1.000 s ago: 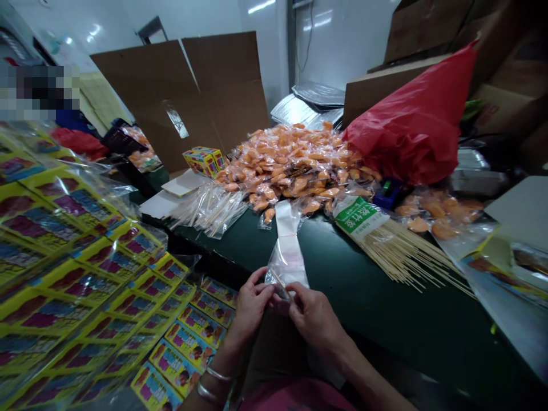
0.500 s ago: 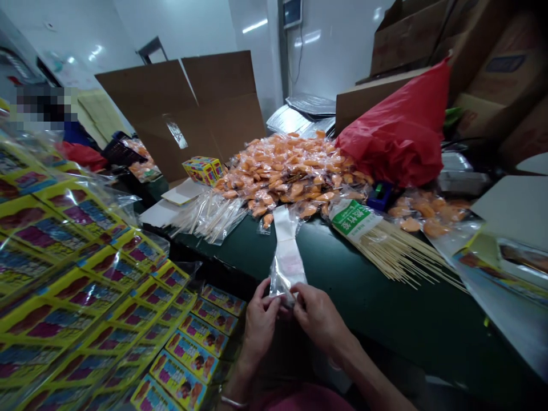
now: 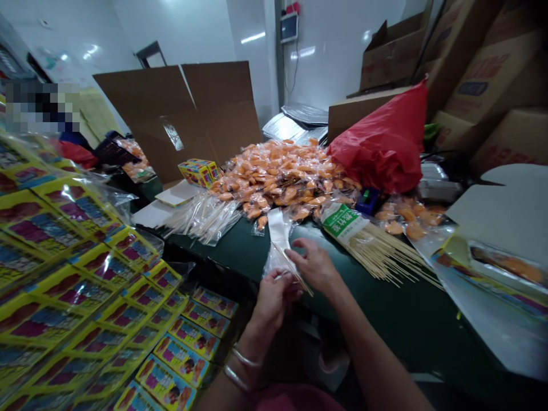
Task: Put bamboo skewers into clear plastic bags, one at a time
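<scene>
While the left hand (image 3: 273, 297) pinches a clear plastic bag (image 3: 275, 260) at the green table (image 3: 240, 251) edge, thin wooden sticks (image 3: 302, 279) slant across it. The right hand (image 3: 320, 267), fingers parted, is beside them; I can't tell whether it touches

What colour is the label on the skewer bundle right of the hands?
The label is green and white; it shows best in the head view.
</scene>
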The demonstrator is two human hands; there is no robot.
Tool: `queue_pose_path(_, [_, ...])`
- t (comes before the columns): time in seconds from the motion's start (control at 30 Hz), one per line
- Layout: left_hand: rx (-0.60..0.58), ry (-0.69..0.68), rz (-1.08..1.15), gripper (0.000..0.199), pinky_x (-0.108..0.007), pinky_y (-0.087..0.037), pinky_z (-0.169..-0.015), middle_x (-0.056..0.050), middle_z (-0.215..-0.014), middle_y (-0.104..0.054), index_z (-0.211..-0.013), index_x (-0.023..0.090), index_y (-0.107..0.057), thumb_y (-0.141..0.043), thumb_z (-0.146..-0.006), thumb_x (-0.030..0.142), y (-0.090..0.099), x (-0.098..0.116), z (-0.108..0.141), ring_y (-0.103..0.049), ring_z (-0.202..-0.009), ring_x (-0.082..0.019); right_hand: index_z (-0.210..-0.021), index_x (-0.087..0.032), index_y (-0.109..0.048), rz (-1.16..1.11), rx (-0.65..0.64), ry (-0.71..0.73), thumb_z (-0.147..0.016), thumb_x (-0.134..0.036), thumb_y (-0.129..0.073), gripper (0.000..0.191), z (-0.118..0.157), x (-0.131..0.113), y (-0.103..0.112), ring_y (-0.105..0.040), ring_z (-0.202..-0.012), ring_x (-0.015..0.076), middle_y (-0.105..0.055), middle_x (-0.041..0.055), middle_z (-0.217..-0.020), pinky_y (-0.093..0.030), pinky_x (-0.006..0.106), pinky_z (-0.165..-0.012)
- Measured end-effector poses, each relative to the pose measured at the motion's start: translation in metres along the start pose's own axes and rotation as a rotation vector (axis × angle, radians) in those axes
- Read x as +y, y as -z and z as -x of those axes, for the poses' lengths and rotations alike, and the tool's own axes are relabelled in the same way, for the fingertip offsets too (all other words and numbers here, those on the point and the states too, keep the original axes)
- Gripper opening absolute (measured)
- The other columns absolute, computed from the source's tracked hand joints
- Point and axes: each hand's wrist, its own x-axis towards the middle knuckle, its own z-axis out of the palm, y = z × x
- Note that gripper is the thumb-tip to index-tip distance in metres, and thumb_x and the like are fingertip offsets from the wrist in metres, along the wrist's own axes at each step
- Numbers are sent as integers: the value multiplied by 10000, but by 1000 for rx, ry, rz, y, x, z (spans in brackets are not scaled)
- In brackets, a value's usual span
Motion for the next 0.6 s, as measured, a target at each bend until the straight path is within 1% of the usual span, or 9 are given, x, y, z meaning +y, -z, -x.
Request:
queue_pose_path(0.07, [-29, -23, 28, 399, -212, -480, -545, -31, -703, -680, -787, 157, -526, -804, -567, 339, -6, 14, -4, -648, -593, -142, -1042, -161, -600, -118, 65, 76, -842, -428, -531, 341, 6, -5, 17, -597, -791, 184, -600, 99, -1046, -477, 308, -701])
queue_pose_path(0.13, [-47, -50, 15, 364, -203, -469, -538, -18, -669, -668, -760, 155, -529, -795, -587, 333, -7, 22, -5, -634, -575, -131, -1101, -184, -576, -174, 141, 243, -848, -415, -531, 346, 20, -11, 22, -564, -984, 226, -573, 107, -1126, -476, 334, -781])
queue_pose_path(0.17, [-61, -71, -2, 345, -196, -459, -535, -6, -645, -655, -748, 152, -535, -790, -598, 328, -6, 23, -4, -617, -557, -118, -1116, -194, -575, -150, 176, 329, -854, -388, -526, 329, 26, -14, 18, -516, -1079, 243, -559, 109, -1163, -447, 365, -863])
queue_pose_path(0.23, [-75, -125, -43, 314, -187, -452, -556, 10, -622, -632, -741, 141, -558, -781, -621, 327, 0, 20, -1, -585, -551, -96, -1106, -201, -596, -22, 171, 441, -875, -325, -495, 282, 33, -20, 0, -441, -1166, 258, -550, 106, -1191, -351, 427, -980])
queue_pose_path(0.3, [-38, -174, -82, 305, -188, -453, -585, 10, -643, -631, -764, 133, -584, -771, -638, 338, 8, 13, 5, -575, -580, -94, -1075, -187, -620, 94, 155, 409, -901, -267, -442, 262, 30, -24, -23, -410, -1188, 264, -561, 111, -1185, -297, 455, -1006])
queue_pose_path(0.37, [27, -186, -129, 314, -200, -454, -568, 12, -641, -626, -774, 133, -594, -764, -640, 360, 19, 7, 12, -563, -564, -100, -1072, -189, -632, 168, 80, 323, -911, -293, -442, 270, 19, -25, -44, -396, -1201, 277, -562, 117, -1200, -275, 478, -1006])
queue_pose_path(0.47, [46, -178, -267, 290, -214, -432, -489, 25, -569, -591, -770, 139, -594, -735, -653, 363, 36, 11, 20, -514, -478, -101, -1171, -232, -603, 172, -189, 272, -878, -456, -499, 383, -2, -21, -61, -395, -1221, 312, -534, 131, -1263, -297, 516, -974])
queue_pose_path(0.53, [10, -196, -372, 230, -206, -414, -468, 33, -527, -562, -744, 142, -587, -704, -666, 323, 45, 28, 20, -494, -457, -98, -1202, -251, -592, 84, -313, 286, -839, -523, -534, 457, -16, -18, -62, -432, -1205, 311, -549, 130, -1258, -349, 494, -943])
queue_pose_path(0.6, [-26, -209, -465, 191, -188, -397, -460, 38, -500, -541, -681, 150, -558, -676, -672, 300, 48, 57, 16, -482, -448, -88, -1175, -242, -607, -23, -289, 298, -851, -510, -521, 429, -29, -17, -56, -498, -1154, 261, -593, 103, -1208, -396, 416, -927])
